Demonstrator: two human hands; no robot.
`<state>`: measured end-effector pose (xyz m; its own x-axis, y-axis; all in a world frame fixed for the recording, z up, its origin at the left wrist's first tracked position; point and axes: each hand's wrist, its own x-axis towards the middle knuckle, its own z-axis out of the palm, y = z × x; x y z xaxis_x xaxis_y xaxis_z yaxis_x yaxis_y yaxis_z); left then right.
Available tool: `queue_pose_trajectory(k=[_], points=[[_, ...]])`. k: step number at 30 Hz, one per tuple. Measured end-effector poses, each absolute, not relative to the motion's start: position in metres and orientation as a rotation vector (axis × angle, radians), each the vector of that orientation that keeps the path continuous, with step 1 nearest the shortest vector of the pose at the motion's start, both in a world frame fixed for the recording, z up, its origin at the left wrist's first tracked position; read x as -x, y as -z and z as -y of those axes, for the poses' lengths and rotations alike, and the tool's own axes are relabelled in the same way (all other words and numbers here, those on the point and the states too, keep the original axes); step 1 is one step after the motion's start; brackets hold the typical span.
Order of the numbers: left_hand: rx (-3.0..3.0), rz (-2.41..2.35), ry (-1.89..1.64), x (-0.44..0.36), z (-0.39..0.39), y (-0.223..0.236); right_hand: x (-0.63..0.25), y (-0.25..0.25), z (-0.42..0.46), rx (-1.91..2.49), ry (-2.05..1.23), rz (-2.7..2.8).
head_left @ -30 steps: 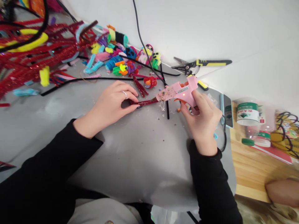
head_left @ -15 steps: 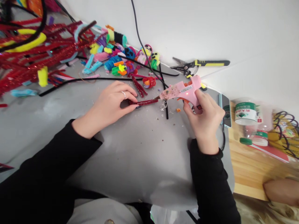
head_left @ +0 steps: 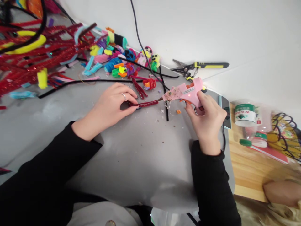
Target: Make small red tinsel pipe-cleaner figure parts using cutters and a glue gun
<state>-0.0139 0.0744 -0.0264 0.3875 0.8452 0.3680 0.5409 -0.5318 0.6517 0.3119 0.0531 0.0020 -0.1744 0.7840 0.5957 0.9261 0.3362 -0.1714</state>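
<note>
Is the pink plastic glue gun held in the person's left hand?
No, the right hand grips the pink plastic glue gun, while the left hand pinches a dark red, glittery, fuzzy strip.

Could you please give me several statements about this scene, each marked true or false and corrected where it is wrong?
1. The right hand holds a pink glue gun. True.
2. The left hand holds a yellow strip. False: the left hand holds a dark red fuzzy stem.
3. The glue gun's nozzle points toward the dark red fuzzy stem. True.
4. The silver-coloured ring is on the right hand. False: it is on a finger of the left hand.
5. The black-and-yellow cutters lie beyond the glue gun, their blades apart. True.
6. The phone lies at the left edge of the grey table. False: it lies at the right edge, beside the right hand.
</note>
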Motion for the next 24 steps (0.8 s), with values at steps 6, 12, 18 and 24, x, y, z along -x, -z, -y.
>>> queue_pose_trajectory(k=[6, 12, 18, 24], points=[[-2.257, -1.203, -0.931, 0.013, -0.074, 0.025, -0.318, 0.002, -0.057, 1.62, 0.306, 1.967], [-2.292, -1.168, -0.923, 0.016, -0.073, 0.026, -0.327, 0.011, -0.066, 1.808, 0.302, 1.826], [-2.27, -1.17, -0.885, 0.017, -0.072, 0.025, -0.33, 0.026, -0.07, 1.849, 0.229, 1.778], [-2.32, -1.252, -0.882, 0.027, -0.068, 0.011, -0.332, 0.024, -0.069, 1.886, 0.302, 1.714]])
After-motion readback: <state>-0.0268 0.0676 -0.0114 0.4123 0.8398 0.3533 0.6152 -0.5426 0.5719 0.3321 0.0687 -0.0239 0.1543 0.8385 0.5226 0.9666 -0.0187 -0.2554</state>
